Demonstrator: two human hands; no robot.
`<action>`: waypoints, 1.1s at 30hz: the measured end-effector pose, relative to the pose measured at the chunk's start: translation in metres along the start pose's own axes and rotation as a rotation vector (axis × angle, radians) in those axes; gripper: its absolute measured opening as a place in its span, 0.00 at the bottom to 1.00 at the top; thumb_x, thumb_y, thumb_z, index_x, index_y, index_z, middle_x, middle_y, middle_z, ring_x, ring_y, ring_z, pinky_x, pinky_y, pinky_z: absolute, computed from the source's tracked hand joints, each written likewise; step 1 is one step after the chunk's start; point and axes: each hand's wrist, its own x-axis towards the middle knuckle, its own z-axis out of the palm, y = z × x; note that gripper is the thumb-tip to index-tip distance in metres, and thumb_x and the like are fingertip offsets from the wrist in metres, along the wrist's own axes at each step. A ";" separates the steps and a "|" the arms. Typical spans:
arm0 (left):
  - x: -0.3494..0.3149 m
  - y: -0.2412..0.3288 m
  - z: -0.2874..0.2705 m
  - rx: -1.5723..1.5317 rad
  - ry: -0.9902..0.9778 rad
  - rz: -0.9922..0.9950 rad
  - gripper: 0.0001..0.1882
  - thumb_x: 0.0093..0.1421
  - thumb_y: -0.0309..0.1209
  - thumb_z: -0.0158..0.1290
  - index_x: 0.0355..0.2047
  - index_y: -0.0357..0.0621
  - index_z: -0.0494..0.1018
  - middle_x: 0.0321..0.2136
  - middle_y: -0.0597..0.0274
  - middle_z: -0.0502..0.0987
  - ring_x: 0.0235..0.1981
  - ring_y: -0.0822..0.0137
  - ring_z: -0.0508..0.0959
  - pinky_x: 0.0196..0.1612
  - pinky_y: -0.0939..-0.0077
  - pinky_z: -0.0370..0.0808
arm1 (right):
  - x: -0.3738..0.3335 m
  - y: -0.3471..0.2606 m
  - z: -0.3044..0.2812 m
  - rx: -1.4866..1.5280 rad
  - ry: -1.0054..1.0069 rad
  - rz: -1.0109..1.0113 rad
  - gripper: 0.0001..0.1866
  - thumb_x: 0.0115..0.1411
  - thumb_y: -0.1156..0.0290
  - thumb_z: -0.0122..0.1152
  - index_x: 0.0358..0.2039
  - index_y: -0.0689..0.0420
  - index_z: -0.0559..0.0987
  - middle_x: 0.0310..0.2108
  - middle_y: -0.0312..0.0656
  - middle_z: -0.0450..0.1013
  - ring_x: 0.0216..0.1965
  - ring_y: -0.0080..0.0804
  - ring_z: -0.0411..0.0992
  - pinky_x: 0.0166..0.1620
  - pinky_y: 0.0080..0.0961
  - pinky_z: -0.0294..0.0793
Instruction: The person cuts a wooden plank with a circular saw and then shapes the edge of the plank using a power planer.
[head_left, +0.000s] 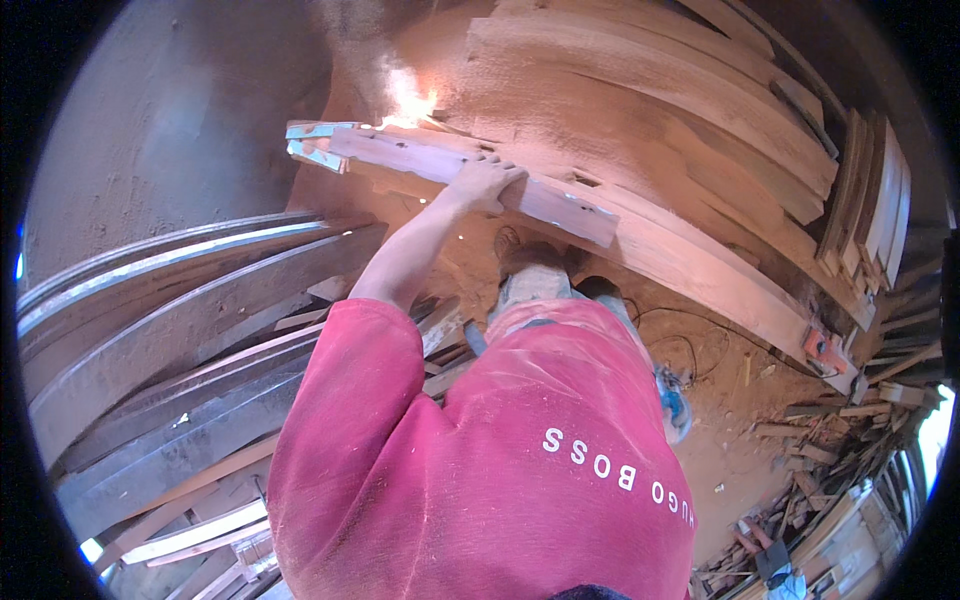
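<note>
My left arm reaches forward from a red sleeve. My left hand (487, 185) is closed over a short, pale wooden board (565, 210), its fingers curled across the far edge. This board lies along a longer, thick timber beam (720, 275) that runs from upper left to lower right in front of my feet. At the beam's left end sit pale bluish wood pieces (318, 140). My right hand does not show. By my right hip is a blue object (674, 405), mostly hidden by my shirt, whose kind I cannot make out.
Long planks (180, 330) are stacked on the left. Broad sawdust-covered boards (650, 90) lie beyond the beam, with upright planks (870, 200) at far right. A dark cable (705, 325) loops over the ground. Scrap wood (830, 440) is heaped at right. Bright glare (408, 100) shows beyond the beam.
</note>
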 end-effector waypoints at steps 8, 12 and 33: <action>-0.028 0.001 0.019 0.040 0.088 -0.033 0.40 0.43 0.36 0.66 0.60 0.56 0.68 0.52 0.59 0.73 0.58 0.54 0.69 0.64 0.49 0.62 | -0.058 -0.124 -0.032 0.178 0.258 -0.031 0.10 0.63 0.75 0.59 0.42 0.68 0.78 0.23 0.40 0.73 0.19 0.23 0.67 0.20 0.23 0.67; -0.048 0.040 0.022 -0.011 0.468 -0.076 0.42 0.47 0.37 0.65 0.64 0.52 0.64 0.62 0.52 0.65 0.62 0.50 0.66 0.65 0.49 0.61 | -0.106 -0.216 -0.037 0.324 0.174 -0.200 0.13 0.60 0.79 0.57 0.45 0.68 0.79 0.24 0.39 0.73 0.18 0.20 0.67 0.20 0.18 0.65; -0.019 0.212 0.065 -1.641 0.533 -1.046 0.26 0.67 0.48 0.54 0.56 0.41 0.73 0.41 0.59 0.79 0.36 0.71 0.79 0.38 0.78 0.76 | -0.009 -0.353 0.099 -0.360 -1.057 -1.022 0.26 0.44 0.70 0.71 0.46 0.64 0.80 0.37 0.52 0.81 0.41 0.45 0.81 0.47 0.32 0.77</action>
